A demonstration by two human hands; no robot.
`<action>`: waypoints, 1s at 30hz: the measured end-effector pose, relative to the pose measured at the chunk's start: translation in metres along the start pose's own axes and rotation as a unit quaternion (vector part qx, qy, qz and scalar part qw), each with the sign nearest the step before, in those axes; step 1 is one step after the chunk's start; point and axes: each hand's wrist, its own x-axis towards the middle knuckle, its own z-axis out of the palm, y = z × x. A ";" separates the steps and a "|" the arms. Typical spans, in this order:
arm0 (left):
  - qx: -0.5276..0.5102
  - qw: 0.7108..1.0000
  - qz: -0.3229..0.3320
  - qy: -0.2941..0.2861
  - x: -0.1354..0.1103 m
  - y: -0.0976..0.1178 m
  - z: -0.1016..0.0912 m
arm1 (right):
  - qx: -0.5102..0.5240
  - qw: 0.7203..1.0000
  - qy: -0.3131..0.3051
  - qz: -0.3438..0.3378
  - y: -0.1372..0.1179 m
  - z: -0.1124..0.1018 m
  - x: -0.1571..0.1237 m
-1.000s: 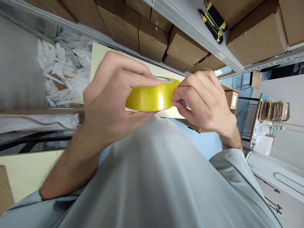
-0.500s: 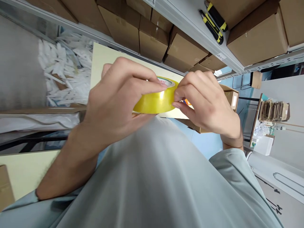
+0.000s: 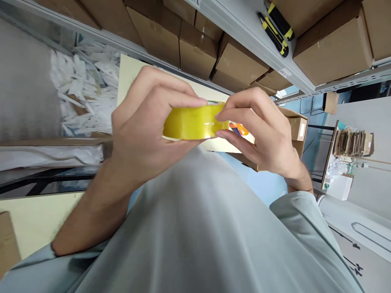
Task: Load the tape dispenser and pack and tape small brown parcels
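A yellow roll of clear packing tape [image 3: 191, 122] is held up in front of my chest. My left hand [image 3: 143, 126] grips the roll from the left, fingers over its top and thumb underneath. My right hand [image 3: 259, 130] touches the roll's right side, thumb and fingertips pressed on the tape's outer surface. A small orange and blue item [image 3: 238, 129] shows behind my right fingers. My grey-green shirt [image 3: 195, 228] fills the lower part of the view.
A grey metal shelf [image 3: 244, 28] carries several brown cardboard boxes [image 3: 197, 51] and two yellow-black utility knives [image 3: 276, 26]. A bin of white shredded paper [image 3: 82, 89] lies at left. An open carton [image 3: 296, 124] and a pale board [image 3: 131, 73] are behind my hands.
The roll tilted flatter, so its inner label ring is now nearly hidden. My right fingers slid left along the tape's surface, and my left fingers shifted over the top.
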 end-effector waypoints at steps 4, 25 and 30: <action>0.043 0.998 0.035 -0.014 0.000 -0.003 0.000 | 0.063 0.998 -0.018 0.017 0.002 0.003 0.002; 0.057 0.998 0.000 -0.027 0.001 -0.009 0.003 | 0.170 0.985 0.038 0.001 0.023 0.015 0.005; 0.044 0.999 -0.001 -0.027 0.003 -0.009 0.009 | 0.065 0.996 0.023 -0.052 0.030 0.023 0.004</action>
